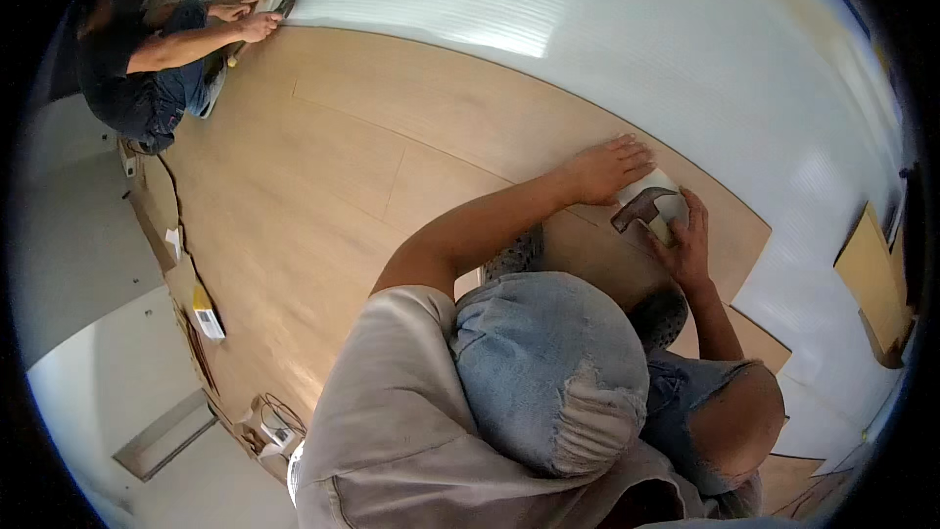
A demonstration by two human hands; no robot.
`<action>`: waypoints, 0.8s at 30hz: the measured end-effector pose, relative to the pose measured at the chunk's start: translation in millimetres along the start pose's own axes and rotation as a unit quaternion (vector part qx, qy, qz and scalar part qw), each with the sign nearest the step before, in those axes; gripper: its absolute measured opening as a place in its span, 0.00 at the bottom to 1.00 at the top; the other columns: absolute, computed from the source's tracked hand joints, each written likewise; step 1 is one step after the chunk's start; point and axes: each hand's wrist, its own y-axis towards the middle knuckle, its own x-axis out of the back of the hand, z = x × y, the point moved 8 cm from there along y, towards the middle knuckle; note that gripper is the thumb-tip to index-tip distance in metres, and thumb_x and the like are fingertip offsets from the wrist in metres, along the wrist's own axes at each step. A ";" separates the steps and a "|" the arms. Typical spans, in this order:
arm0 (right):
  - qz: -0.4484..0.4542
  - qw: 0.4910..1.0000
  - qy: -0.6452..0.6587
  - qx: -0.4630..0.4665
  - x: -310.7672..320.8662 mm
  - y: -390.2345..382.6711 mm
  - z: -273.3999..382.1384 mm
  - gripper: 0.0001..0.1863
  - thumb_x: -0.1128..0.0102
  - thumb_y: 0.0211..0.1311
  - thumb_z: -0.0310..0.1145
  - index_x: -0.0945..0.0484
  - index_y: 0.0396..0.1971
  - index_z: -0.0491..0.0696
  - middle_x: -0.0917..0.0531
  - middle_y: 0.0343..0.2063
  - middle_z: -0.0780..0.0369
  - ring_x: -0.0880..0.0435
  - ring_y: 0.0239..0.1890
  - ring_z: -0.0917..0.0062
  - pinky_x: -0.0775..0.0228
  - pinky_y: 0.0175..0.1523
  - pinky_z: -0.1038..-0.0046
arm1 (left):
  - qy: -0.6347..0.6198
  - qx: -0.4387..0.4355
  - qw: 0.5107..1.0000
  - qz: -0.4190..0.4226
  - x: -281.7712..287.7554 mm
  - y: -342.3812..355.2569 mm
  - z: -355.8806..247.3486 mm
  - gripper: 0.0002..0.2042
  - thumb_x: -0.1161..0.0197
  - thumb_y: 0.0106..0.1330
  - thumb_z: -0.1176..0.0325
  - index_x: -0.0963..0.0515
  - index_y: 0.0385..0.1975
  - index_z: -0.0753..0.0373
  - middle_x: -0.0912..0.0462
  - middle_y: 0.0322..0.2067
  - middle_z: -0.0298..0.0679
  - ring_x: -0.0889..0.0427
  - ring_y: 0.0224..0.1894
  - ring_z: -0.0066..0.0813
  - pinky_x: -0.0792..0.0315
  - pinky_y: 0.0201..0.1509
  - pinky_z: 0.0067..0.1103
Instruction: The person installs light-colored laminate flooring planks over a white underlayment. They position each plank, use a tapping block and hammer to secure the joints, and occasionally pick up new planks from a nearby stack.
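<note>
My left hand [609, 170] lies flat on a light wood floor plank [470, 98], fingers stretched out close to the plank's far edge. Beside its palm is a pale, smooth piece [670, 198], partly covered by a claw hammer [643, 207]. My right hand [691, 243] is curled around the hammer's short visible handle, with the dark metal head toward my left hand. Exactly where the fingers wrap the handle is partly hidden. Both hands are low over the boards, in front of my bent knees in torn jeans.
Shiny pale underlay [470, 0] stretches beyond the planks. At the upper left another person [147, 78] crouches with a hammer [285, 5]. Cardboard [871, 274] lies at the far right. A yellow and white package [208, 313] and cables [282, 413] are along the left wall.
</note>
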 end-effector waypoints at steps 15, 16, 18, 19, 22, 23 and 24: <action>0.263 0.892 -0.256 -0.264 118.2 -36.8 -65.5 0.17 0.33 0.63 0.42 0.25 0.39 0.45 0.15 0.27 0.48 0.15 0.31 0.50 0.24 0.36 0.53 | 0.104 0.353 0.917 0.153 105.7 -201.1 333.4 0.59 0.14 0.34 0.66 0.43 0.72 0.62 0.39 0.70 0.49 0.38 0.71 0.46 0.42 0.78 0.37; 0.274 0.891 -0.267 -0.244 121.1 -19.5 -61.9 0.17 0.33 0.62 0.41 0.25 0.39 0.44 0.15 0.26 0.48 0.15 0.31 0.50 0.24 0.37 0.52 | 0.098 0.386 0.900 0.176 117.2 -207.7 344.1 0.59 0.15 0.35 0.69 0.44 0.73 0.60 0.39 0.70 0.47 0.37 0.71 0.45 0.41 0.78 0.37; 0.286 0.889 -0.288 -0.213 132.5 13.3 -50.9 0.17 0.33 0.61 0.41 0.25 0.39 0.44 0.16 0.26 0.48 0.16 0.31 0.49 0.24 0.37 0.51 | 0.105 0.377 0.910 0.135 122.9 -211.3 374.2 0.60 0.15 0.33 0.71 0.44 0.74 0.58 0.39 0.71 0.42 0.37 0.71 0.44 0.37 0.77 0.36; 0.290 0.891 -0.290 -0.197 130.0 31.0 -47.6 0.18 0.32 0.61 0.41 0.25 0.39 0.44 0.16 0.26 0.48 0.16 0.31 0.49 0.24 0.37 0.51 | 0.138 0.364 0.914 0.116 120.8 -218.7 382.4 0.60 0.15 0.33 0.71 0.44 0.74 0.57 0.39 0.71 0.41 0.37 0.71 0.44 0.36 0.77 0.36; 0.310 0.895 -0.285 -0.147 117.5 85.9 -31.5 0.17 0.34 0.61 0.40 0.25 0.42 0.44 0.16 0.25 0.48 0.15 0.31 0.49 0.24 0.37 0.52 | 0.141 0.343 0.922 0.112 118.0 -230.1 398.1 0.60 0.15 0.32 0.72 0.43 0.74 0.55 0.38 0.71 0.40 0.38 0.71 0.43 0.36 0.77 0.38; 0.311 0.902 -0.268 -0.131 108.6 106.9 -23.7 0.17 0.34 0.61 0.40 0.25 0.42 0.44 0.16 0.25 0.48 0.15 0.31 0.49 0.24 0.37 0.52 | 0.146 0.355 0.919 0.092 111.6 -241.3 409.3 0.60 0.16 0.31 0.73 0.40 0.73 0.49 0.37 0.70 0.40 0.39 0.72 0.43 0.36 0.77 0.41; 0.323 0.902 -0.257 -0.125 99.8 128.8 -14.7 0.17 0.34 0.61 0.40 0.26 0.41 0.44 0.16 0.25 0.48 0.15 0.31 0.49 0.25 0.37 0.51 | 0.114 0.327 0.933 0.096 107.8 -252.4 421.2 0.60 0.14 0.29 0.68 0.40 0.72 0.55 0.37 0.69 0.47 0.40 0.72 0.49 0.39 0.76 0.40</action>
